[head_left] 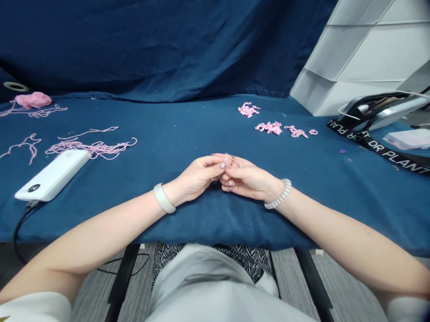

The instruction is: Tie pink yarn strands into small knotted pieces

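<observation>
At the middle of the counter (187,130), just above its blue cloth, the pink yarn piece (226,158) sits pinched between both sets of fingertips. My left hand (196,177) and right hand (248,179) are curled nearly closed, thumbs and forefingers meeting on it. It is tiny, soft and fuzzy, so I judge the work wants light, even tension, with the wrists resting on the cloth for steadiness, since a hard tug would likely fray or deform it.

Beyond the hands lie small curly pink yarn bits (269,127) in loose clusters. To the left, long thin pink strands (93,147) trail in wavy lines beside a smooth white power bank (54,174) with rounded corners; farther off sits a fluffy pink yarn ball (33,99). At right lies a flat black lanyard (391,155) with white lettering.
</observation>
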Demonstrator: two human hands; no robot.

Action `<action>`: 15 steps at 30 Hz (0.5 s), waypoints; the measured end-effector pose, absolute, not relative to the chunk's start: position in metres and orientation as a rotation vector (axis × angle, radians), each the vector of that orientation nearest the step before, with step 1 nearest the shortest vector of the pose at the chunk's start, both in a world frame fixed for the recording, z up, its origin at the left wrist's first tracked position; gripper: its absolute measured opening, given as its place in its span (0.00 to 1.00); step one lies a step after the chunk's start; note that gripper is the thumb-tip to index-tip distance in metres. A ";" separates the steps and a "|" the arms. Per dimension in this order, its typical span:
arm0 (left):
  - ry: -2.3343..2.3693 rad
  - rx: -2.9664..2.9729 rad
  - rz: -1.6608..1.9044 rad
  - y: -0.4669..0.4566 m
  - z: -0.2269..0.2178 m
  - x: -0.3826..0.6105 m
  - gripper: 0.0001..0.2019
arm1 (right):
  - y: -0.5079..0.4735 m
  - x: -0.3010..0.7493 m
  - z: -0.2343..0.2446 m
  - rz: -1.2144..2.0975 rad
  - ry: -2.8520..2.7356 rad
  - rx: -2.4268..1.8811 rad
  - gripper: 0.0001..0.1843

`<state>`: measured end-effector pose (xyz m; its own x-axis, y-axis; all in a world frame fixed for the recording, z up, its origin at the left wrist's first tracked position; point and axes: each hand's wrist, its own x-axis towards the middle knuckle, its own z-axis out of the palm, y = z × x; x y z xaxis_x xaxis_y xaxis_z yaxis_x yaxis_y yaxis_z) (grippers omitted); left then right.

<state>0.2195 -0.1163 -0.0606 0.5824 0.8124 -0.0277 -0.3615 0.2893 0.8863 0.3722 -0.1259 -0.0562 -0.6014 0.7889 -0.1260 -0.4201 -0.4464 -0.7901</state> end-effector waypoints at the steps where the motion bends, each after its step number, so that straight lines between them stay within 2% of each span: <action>1: 0.544 0.989 0.832 -0.116 -0.060 0.220 0.16 | -0.126 0.372 -0.057 2.090 -0.967 -0.631 0.29; 10: 0.537 1.004 0.869 -0.112 -0.062 0.219 0.14 | -0.126 0.370 -0.055 2.040 -0.957 -0.650 0.28; 15: 0.581 0.998 0.947 -0.110 -0.056 0.215 0.13 | -0.126 0.371 -0.053 1.936 -0.932 -0.699 0.37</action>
